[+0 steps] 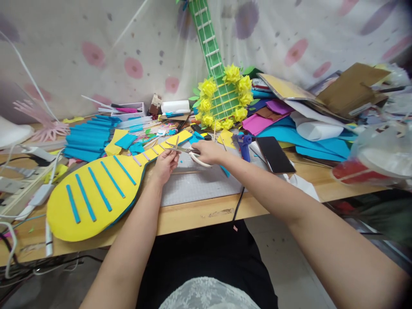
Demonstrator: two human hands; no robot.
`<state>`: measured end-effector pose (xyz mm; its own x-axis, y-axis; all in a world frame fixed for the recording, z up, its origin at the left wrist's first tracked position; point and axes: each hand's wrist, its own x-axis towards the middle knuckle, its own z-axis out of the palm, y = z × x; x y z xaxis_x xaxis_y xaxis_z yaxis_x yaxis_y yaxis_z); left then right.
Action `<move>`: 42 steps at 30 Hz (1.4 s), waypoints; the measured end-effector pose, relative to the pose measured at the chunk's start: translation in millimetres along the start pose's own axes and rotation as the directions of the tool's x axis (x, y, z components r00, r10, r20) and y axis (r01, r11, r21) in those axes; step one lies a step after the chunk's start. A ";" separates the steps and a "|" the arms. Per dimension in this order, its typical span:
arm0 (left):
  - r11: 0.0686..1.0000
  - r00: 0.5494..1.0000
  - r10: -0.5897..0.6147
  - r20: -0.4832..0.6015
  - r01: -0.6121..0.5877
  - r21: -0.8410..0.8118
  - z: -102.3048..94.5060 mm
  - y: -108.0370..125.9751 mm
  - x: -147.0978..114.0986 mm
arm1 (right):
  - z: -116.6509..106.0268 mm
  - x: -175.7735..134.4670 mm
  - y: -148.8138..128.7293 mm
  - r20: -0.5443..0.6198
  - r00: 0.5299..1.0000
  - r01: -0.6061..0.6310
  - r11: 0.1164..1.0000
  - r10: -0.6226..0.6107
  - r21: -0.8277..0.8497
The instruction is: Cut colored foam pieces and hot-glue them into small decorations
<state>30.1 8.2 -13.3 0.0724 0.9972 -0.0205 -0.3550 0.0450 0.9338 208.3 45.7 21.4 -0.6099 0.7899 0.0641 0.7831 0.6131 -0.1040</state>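
Note:
My right hand (pixel 207 152) grips white-handled scissors (pixel 200 160), their blades pointing left toward my other hand. The fingers of my left hand (pixel 165 165) pinch a thin, narrow strip (pixel 177 141) that stands up between the blades; its exact colour is hard to make out. Under and beside that hand lies a yellow guitar-shaped cutout (pixel 96 214) with a blue edge. Several blue strips (pixel 86 196) cross its round body, and short pale pink strips (pixel 137 161) cross its neck.
A green guitar model (pixel 210 47) with yellow paper flowers (pixel 232 74) leans at the back. A blue glue gun (pixel 244 147), a phone (pixel 275 154) and piled coloured paper (pixel 309 137) lie right. Blue crepe paper (pixel 88 137) and a power strip (pixel 30 182) are left.

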 end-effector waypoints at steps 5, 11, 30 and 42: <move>0.980 0.986 0.158 -0.052 -0.151 0.127 -0.1 -5.9 -1.3 | 2.2 0.2 -8.4 0.007 1.000 0.006 0.998 -0.007 0.062; 0.968 0.979 0.198 -0.059 -0.185 0.168 0.1 -6.0 -2.3 | 6.4 2.6 -18.1 -0.015 1.000 0.018 0.992 -0.016 0.128; 0.663 0.905 0.422 -0.054 -0.268 0.699 -5.8 -7.2 -2.4 | 15.1 0.9 -18.5 0.054 0.990 -0.129 0.991 0.131 -0.029; 0.987 0.995 -0.098 0.014 0.095 0.132 -2.0 -4.4 -5.5 | 12.3 -8.3 -9.0 0.033 0.997 -0.074 0.994 0.077 -0.077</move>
<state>29.4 2.7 -18.0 0.1196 0.9871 -0.1065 -0.2206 0.1310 0.9665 204.9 33.5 9.6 -0.5518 0.8337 0.0230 0.8331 0.5522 -0.0319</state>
